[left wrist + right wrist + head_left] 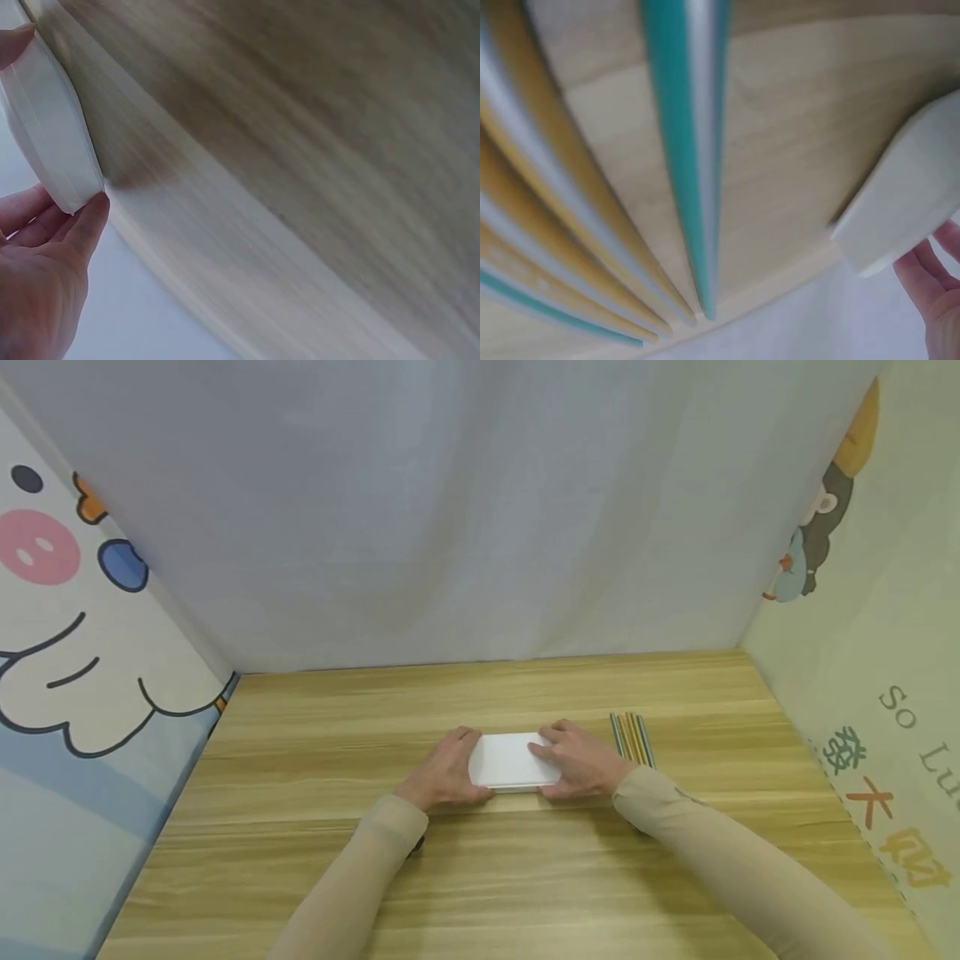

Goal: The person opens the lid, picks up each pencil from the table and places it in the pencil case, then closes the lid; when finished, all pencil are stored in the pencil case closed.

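Observation:
A flat white box (pixel 512 762) lies on the wooden table in front of me, with one hand at each end. My left hand (pixel 447 770) grips its left end, thumb on the near side and fingers on the far side. Its side wall (pixel 56 120) shows between that thumb and those fingers in the left wrist view. At the right end, my right hand (pixel 587 763) holds the box with the thumb low at the near edge and a finger over the top. The right wrist view shows only part of this hand (pixel 939 292), touching the box.
Several slim pencil-like sticks (pixel 633 739), yellow and teal with silvery stripes, lie side by side just right of my right hand. A pale curtain (pixel 480 527) hangs behind the table (pixel 315 718). Printed panels stand left (pixel 112 693) and right (pixel 847 677).

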Motion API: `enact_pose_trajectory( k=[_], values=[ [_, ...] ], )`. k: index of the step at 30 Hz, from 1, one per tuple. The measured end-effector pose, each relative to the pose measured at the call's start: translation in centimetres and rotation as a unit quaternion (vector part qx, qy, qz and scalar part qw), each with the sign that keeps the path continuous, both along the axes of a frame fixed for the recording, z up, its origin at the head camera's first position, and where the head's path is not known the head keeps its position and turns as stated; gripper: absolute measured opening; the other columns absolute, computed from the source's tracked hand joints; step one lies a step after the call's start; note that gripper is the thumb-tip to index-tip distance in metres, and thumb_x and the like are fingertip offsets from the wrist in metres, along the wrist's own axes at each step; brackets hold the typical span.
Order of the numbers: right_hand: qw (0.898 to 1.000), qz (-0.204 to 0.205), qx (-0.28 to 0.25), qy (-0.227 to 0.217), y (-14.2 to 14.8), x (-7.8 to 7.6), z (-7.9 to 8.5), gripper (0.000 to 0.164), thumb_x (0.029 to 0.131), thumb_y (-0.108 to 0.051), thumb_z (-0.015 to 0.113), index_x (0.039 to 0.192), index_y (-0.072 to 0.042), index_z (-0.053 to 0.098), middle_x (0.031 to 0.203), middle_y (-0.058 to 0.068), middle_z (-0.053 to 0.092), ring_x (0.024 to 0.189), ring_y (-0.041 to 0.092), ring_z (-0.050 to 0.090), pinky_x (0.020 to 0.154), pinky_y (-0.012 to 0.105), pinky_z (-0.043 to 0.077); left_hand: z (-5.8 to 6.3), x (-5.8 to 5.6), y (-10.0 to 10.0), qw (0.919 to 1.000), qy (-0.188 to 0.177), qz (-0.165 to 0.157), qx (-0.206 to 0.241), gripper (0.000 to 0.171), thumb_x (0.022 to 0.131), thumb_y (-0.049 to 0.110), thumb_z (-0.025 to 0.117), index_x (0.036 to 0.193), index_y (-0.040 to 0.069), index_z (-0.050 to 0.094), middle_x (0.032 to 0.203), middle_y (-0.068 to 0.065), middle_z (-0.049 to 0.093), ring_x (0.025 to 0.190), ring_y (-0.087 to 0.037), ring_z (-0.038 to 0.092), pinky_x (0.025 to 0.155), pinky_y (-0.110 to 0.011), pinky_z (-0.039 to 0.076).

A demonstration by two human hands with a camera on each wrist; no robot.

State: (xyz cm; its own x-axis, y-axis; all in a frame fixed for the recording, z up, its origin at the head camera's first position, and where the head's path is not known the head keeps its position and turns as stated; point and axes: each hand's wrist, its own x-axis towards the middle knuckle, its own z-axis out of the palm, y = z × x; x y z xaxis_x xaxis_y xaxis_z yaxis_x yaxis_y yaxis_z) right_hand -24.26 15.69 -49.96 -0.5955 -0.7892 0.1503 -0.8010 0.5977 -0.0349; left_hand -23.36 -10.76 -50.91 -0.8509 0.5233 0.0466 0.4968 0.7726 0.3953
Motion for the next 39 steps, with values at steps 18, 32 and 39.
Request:
enact_pose_trajectory(
  k=[18,32,39],
  values=[
    [0.998,0.006,-0.018,-0.066,-0.3,-0.6,1.3,0.065,0.072,-0.043,0.074,0.121,0.0,0.064,0.114,0.024,0.061,0.1,0.036,0.059,0.085,0.042,0.049,0.5,0.1,0.0,1.0,0.004,-0.002,-0.007,0.087,0.065,0.042,0.084,0.13,-0.003,0.047,0.127,-0.017,0.05,0.112,-0.03,0.05,0.095,-0.039,0.043],
    [0.989,-0.001,-0.062,-0.135,0.4,-0.8,2.3,0.062,0.077,-0.044,0.074,0.122,-0.002,0.064,0.122,0.026,0.057,0.106,0.038,0.057,0.091,0.048,0.045,0.1,0.0,-0.2,0.9977,-0.044,0.042,0.032,0.098,0.06,0.041,0.089,0.136,-0.001,0.043,0.13,-0.015,0.049,0.115,-0.03,0.048,0.096,-0.042,0.041],
    [0.983,-0.023,-0.068,-0.171,0.7,-1.1,2.2,0.063,0.079,-0.047,0.072,0.126,-0.006,0.062,0.126,0.021,0.057,0.112,0.035,0.055,0.095,0.047,0.041,-0.1,0.2,-0.2,0.9937,-0.069,0.076,0.045,0.107,0.057,0.044,0.09,0.139,0.0,0.039,0.134,-0.015,0.046,0.121,-0.031,0.043,0.101,-0.043,0.036]
  ],
)
